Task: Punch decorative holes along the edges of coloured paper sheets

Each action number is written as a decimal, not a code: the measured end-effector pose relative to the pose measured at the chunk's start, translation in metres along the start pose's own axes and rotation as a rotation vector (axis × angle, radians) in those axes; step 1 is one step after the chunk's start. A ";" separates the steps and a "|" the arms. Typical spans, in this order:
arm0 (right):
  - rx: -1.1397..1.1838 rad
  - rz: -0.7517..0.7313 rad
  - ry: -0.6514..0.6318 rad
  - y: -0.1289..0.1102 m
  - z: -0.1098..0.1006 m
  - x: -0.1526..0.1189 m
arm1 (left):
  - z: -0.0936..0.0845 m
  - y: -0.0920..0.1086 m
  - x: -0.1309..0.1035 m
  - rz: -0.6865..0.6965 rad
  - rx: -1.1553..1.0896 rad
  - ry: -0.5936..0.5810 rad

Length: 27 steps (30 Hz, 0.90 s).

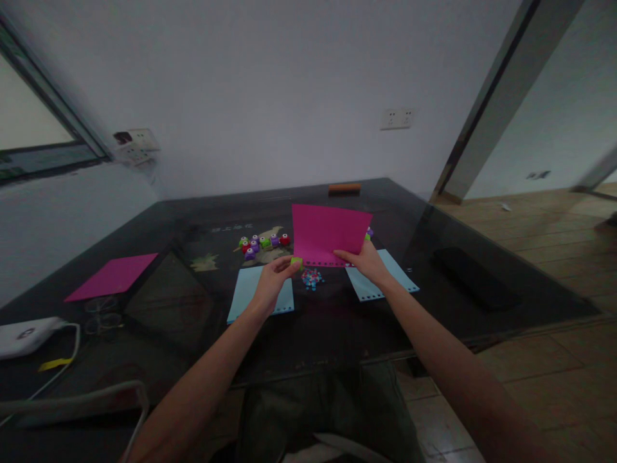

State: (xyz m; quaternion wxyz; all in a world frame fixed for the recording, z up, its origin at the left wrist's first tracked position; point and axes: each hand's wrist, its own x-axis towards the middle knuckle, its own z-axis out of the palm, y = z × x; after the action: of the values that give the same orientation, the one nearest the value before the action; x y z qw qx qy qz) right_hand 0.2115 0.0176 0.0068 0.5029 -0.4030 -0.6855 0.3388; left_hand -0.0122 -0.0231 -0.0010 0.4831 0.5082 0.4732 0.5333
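A bright pink sheet (330,233) with punched holes along its lower edge stands raised above the middle of the table. My right hand (360,258) grips its lower right part, thumb on the near face. At the sheet's lower left corner, my left hand (276,275) pinches a small yellow-green object (296,262). Below the sheet lies a pile of small blue, red and white pieces (312,278). Light blue sheets lie under my left hand (242,292) and near my right wrist (398,273). Several colourful eyed figures (264,242) sit behind my left hand; others are partly hidden behind the pink sheet.
Another pink sheet (113,276) and clear glasses (103,323) lie on the left of the dark table (308,341). A white device (29,337) with a cable is at the far left. A black case (475,278) lies right, a brown object (344,188) at the back.
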 end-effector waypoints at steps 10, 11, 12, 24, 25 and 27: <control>0.012 -0.032 0.005 0.002 0.001 0.000 | 0.001 0.000 0.000 0.020 -0.014 -0.017; 0.012 -0.027 0.005 0.002 0.001 0.000 | 0.001 0.001 -0.001 0.019 -0.013 -0.015; 0.012 -0.022 0.005 0.002 0.001 0.000 | 0.001 0.001 -0.001 0.020 -0.011 -0.014; 0.042 -0.028 0.004 0.006 0.001 0.001 | 0.002 -0.003 0.000 0.048 -0.009 -0.011; 0.037 -0.025 0.007 0.006 0.001 0.001 | 0.002 -0.004 0.000 0.049 -0.014 -0.010; 0.018 -0.009 0.009 0.004 0.000 0.001 | 0.002 -0.005 0.000 0.051 -0.021 -0.005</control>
State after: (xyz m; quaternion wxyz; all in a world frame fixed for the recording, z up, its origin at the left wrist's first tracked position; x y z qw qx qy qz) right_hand 0.2121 0.0204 0.0034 0.5110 -0.3971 -0.6819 0.3408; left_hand -0.0096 -0.0230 -0.0054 0.4761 0.5163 0.4531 0.5491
